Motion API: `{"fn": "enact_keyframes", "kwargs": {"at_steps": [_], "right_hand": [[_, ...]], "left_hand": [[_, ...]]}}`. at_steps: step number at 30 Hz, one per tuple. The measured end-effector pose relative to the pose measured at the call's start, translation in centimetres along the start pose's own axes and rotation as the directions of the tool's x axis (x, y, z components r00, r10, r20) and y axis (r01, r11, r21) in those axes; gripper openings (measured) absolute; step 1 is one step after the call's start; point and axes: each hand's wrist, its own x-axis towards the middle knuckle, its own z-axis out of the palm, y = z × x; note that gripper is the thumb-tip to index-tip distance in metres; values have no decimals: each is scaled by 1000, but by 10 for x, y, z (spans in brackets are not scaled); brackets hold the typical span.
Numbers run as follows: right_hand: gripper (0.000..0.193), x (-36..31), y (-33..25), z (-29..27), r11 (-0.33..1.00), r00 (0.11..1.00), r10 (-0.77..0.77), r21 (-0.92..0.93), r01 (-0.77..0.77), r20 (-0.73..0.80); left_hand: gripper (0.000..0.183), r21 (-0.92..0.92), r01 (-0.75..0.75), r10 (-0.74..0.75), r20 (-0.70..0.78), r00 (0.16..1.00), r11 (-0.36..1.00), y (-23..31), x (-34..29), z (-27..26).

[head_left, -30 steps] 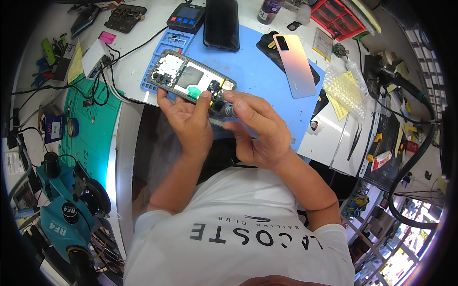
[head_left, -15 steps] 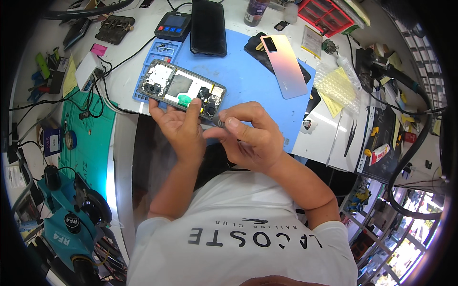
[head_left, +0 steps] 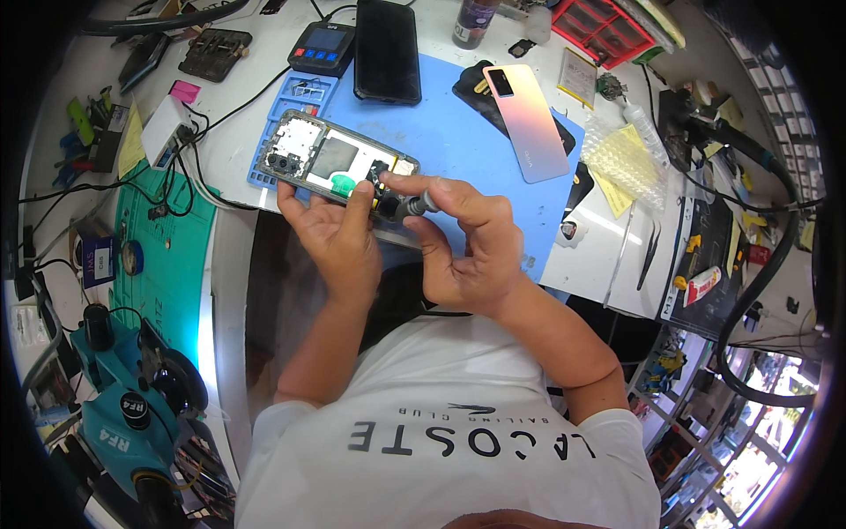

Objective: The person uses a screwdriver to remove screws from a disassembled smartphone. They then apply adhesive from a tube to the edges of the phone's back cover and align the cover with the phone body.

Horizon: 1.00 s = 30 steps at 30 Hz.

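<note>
An opened smartphone (head_left: 335, 163), its back off and inner parts bare, lies tilted in my left hand (head_left: 339, 229). The left thumb presses on its near edge and the fingers hold it from below. A round green sticker (head_left: 345, 183) shows in its middle. My right hand (head_left: 471, 238) pinches a small grey cylindrical tool (head_left: 421, 204) between thumb and fingers, over the phone's right end. The tool's exact kind cannot be made out. Its dark end is by the phone's lower right corner, and the right index fingertip reaches over the phone's inner parts.
Beneath the phone lies a blue work mat (head_left: 441, 115) with a parts tray. Behind are a black phone (head_left: 388, 53) and a small device with a screen (head_left: 322, 46). A pinkish-gold phone back cover (head_left: 527, 123) lies right. Bubble wrap (head_left: 621, 154) and tweezers (head_left: 648, 256) are farther right; a teal microscope (head_left: 132, 406) stands left.
My right hand has moved up and slightly left, bringing the grey tool from beside the phone's lower right corner onto its right end. My left hand keeps its hold on the phone.
</note>
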Motion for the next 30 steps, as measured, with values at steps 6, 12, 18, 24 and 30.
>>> {"fn": "enact_keyframes", "kwargs": {"at_steps": [6, 12, 18, 24, 30], "right_hand": [[60, -2, -4, -12, 990, 998, -26, -137, 33, 56], [58, -8, 4, -8, 999, 999, -42, 23, 42, 18], [59, 4, -3, -7, 1000, 999, -5, -19, 6, 41], [56, 4, -10, -14, 995, 995, 2, -100, 8, 96], [57, -2, -9, -11, 1000, 997, 23, -19, -22, 80]], "left_hand": [[82, -11, 14, -14, -18, 1000, 1000, 1, -1, 0], [86, 23, 21, -22, 19, 1000, 1000, 0, 1, -4], [89, 37, 8, -10, 33, 999, 999, -3, 1, -7], [89, 23, 35, -35, 6, 999, 999, 0, 0, -4], [90, 45, 42, -43, 18, 999, 998, 2, 0, -4]]}}
